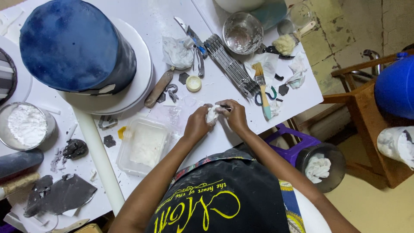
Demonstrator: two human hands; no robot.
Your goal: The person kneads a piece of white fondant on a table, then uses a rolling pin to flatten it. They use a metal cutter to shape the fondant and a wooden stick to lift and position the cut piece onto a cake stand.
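**A:** so what's the person actually holding there? looks like a little white lump (211, 114), soft and kinda crumpled, irregular shape, no clean edges. Could be fondant or a wad of tissue, can't tell which.

**B:** yeah, it's pinched between both hands just above the white table (202, 92), near its front edge. The left hand (196, 123) has its fingers curled shut around the lump from the side. The right hand (234, 115) is closed on it too, and there's a thin dark tool tip poking out by its fingers, too small to make out.

**A:** what's around it?

**B:** a clear plastic tub (144, 146) with white stuff in it just beside the left wrist, a small round cream lid (193, 83) a bit further up the table, and a paintbrush with a pale blue handle (262, 91) right of the right hand. The big dark blue cake (71, 45) sits on a white turntable well apart, at the far left.

**A:** lump itself is plain white, matte, mostly covered by fingers.
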